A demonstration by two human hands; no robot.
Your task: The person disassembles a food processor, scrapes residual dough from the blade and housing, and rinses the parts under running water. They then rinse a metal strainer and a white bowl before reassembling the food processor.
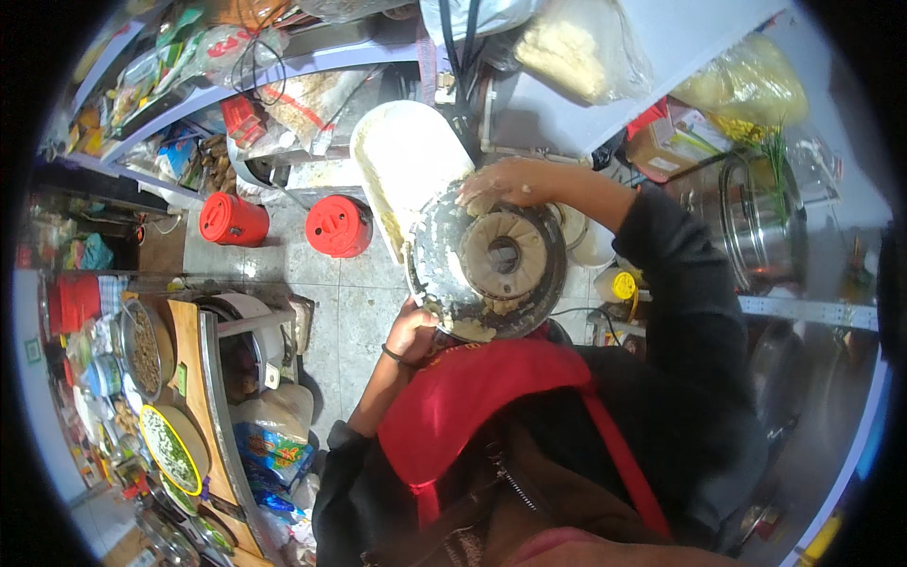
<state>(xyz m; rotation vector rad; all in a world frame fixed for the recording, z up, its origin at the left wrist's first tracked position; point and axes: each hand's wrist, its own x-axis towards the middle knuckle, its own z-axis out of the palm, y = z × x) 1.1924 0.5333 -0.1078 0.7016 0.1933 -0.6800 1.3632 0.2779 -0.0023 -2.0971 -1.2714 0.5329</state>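
A round metal cover (439, 248), smeared with pale wet paste, is tilted up in front of my red apron (489, 397). At its centre sits a cream-coloured ring (528, 266) with a hole through it, which looks like a grinding stone. My left hand (414, 327) grips the cover's near-left rim. Across the far edge lies my right hand (506, 183), coated with paste; its fingers touch the cover, and whether they grip is unclear. Just beyond, a white plastic chute-like trough (414, 152) has paste along its side.
Two red lidded buckets (339, 227) (234, 220) stand on the tiled floor (312, 283). To the left, a wooden-edged worktop (191, 368) holds bowls, one with chopped greens (170, 450). A large metal pot (751, 220) and a yellow-capped bottle (623, 285) are at right.
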